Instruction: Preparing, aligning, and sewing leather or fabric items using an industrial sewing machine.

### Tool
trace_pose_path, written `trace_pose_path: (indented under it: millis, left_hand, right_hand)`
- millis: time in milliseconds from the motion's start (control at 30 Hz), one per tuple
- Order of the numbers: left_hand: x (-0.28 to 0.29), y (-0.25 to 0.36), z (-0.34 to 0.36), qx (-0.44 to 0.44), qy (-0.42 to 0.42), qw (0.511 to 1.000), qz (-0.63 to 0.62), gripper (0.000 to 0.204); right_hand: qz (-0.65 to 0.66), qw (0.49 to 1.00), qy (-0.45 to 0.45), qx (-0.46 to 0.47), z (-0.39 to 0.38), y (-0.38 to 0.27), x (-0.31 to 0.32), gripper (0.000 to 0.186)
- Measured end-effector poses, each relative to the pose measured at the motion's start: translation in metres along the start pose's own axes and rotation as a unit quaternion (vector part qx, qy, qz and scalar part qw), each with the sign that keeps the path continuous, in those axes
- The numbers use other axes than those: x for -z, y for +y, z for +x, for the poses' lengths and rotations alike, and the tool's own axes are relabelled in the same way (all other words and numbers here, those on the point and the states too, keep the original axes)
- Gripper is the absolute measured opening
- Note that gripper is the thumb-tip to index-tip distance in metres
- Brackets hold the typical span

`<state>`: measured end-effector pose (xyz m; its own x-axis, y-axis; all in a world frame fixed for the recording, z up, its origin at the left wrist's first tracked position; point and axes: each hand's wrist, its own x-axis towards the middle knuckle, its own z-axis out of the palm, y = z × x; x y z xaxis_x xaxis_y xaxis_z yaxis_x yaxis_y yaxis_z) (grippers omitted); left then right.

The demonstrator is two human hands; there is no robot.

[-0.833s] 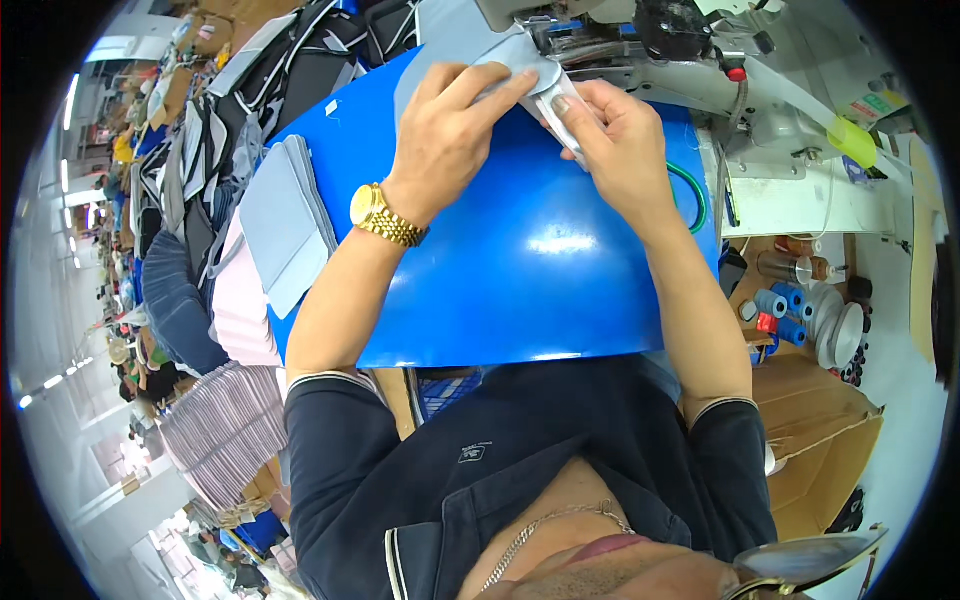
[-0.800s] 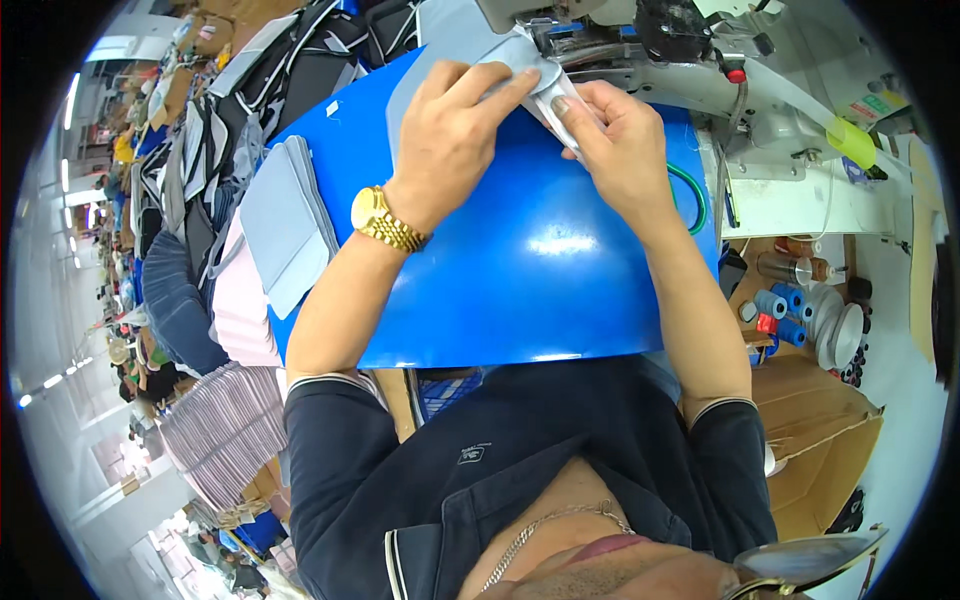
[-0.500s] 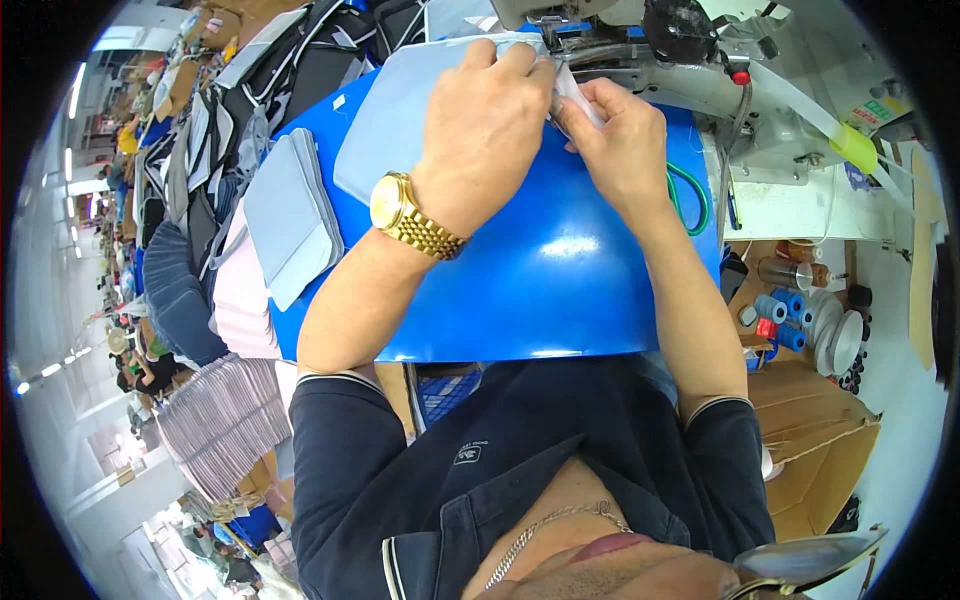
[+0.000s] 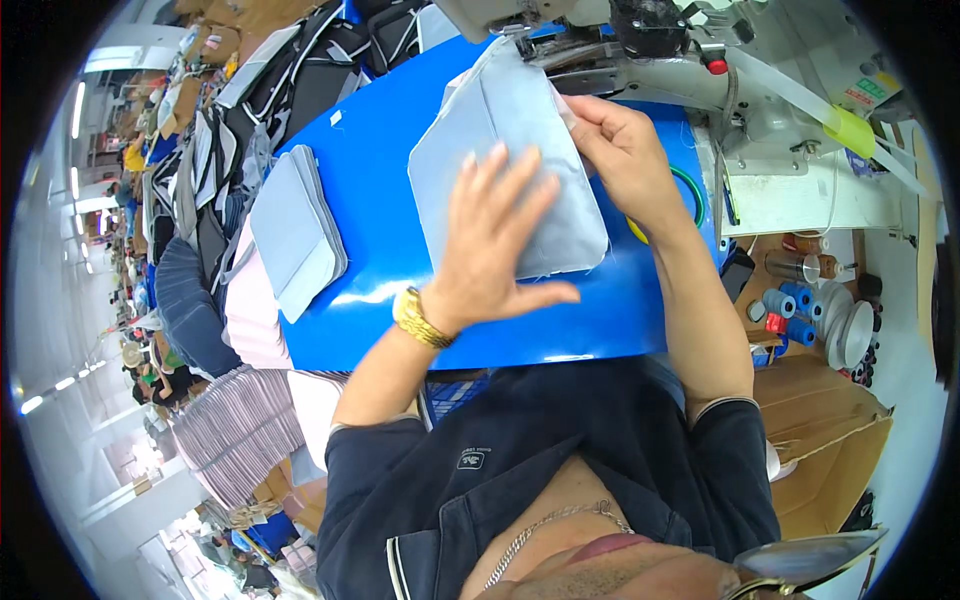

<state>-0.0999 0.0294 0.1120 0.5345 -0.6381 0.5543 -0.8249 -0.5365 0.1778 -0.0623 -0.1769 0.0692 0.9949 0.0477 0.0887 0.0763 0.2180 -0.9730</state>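
A light grey-blue fabric panel with rounded corners lies on the blue work surface, its far corner up by the sewing machine's needle area. Over the panel's near-left part my left hand is spread, fingers apart and slightly blurred, palm down. My right hand pinches the panel's right edge between thumb and fingers, where a bit of pale cloth shows at the fingertips. The panel's far tip partly covers the machine bed.
A stack of grey-blue panels lies at the left of the surface, with pink pieces beyond it. Green-handled scissors are partly hidden behind my right forearm. Thread spools and a cardboard box stand at the right.
The panel has turned and come nearer to me. My left hand has left its far edge, moved back and spread out over it. My right hand has shifted slightly and stays at the edge.
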Motion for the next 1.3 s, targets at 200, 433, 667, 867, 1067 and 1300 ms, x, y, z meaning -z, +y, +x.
trace_pose_path:
  millis: [200,433,667,867,1067,1300]
  left_hand:
    - [-0.016,-0.003,-0.031,-0.069,0.043,0.996,-0.026,0.053]
    - [0.024,-0.037,0.005,-0.093,-0.047,0.994,0.028,0.053]
    - [0.041,-0.068,0.043,-0.140,-0.105,0.980,0.089,0.059]
    - [0.039,-0.087,0.062,-0.159,-0.116,0.973,0.121,0.058]
    - [0.030,-0.084,0.070,-0.117,-0.102,0.976,0.154,0.055]
    - [0.020,-0.043,0.078,-0.005,-0.117,0.975,0.186,0.053]
  right_hand:
    - [0.027,0.999,0.005,0.021,0.000,-0.004,-0.007,0.032]
    - [0.007,1.000,0.004,0.018,0.006,-0.005,-0.007,0.032]
    - [0.010,0.999,0.004,0.042,0.010,-0.004,-0.012,0.032]
    - [0.001,1.000,-0.011,0.028,0.012,-0.007,-0.011,0.033]
    - [-0.003,1.000,0.004,0.014,0.014,-0.005,-0.011,0.032]
    - [-0.026,0.999,0.025,0.001,0.012,-0.008,-0.014,0.033]
